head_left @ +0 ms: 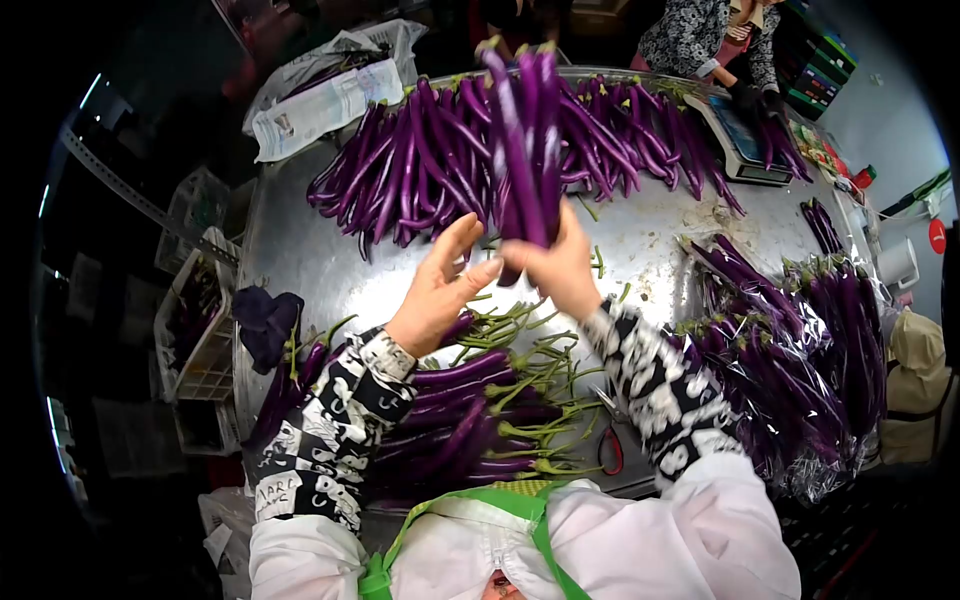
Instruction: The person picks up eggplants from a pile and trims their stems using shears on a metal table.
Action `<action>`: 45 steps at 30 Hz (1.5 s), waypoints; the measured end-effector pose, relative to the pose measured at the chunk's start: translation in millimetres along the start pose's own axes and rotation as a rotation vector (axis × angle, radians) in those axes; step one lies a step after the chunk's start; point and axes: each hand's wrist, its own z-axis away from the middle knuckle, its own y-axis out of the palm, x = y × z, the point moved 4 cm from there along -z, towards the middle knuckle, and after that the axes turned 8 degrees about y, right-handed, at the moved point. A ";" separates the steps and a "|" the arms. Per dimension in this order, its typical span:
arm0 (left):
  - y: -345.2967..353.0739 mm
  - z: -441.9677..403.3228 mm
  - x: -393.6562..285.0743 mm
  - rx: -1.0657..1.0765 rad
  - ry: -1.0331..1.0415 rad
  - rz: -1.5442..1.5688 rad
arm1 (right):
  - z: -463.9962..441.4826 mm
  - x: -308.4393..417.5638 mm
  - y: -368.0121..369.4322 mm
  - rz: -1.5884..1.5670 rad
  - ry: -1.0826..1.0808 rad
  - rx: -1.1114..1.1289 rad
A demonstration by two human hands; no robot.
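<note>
Centrally, the right hand [562, 268] has its fingers closed around an upright bunch of eggplants [530, 150] over the metal table [320, 265]; the left hand [440, 290], fingers parted wide, stands just left. Far: eggplant row [425, 150]; near: long-stemmed eggplant pile [450, 420].
</note>
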 end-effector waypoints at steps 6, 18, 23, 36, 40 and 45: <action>-69.6 28.4 55.7 0.098 -0.147 -0.641 | -154.2 16.3 -76.1 0.295 -0.116 -0.099; -142.9 108.7 116.4 0.221 -0.316 -1.400 | -111.0 -54.1 -157.6 0.832 0.019 -0.228; -157.9 112.1 118.1 0.258 -0.514 -1.201 | 53.0 -66.4 -163.4 0.982 0.053 -0.246; -153.7 111.6 112.7 0.314 -0.401 -0.793 | 297.2 -105.7 -138.1 1.396 0.177 -0.277; -135.6 149.6 129.7 0.327 -0.417 -0.764 | 304.6 -114.9 -139.1 1.419 0.173 -0.294; -121.4 149.6 83.7 0.423 -0.592 -1.142 | 304.5 -120.5 -141.5 1.421 0.273 -0.287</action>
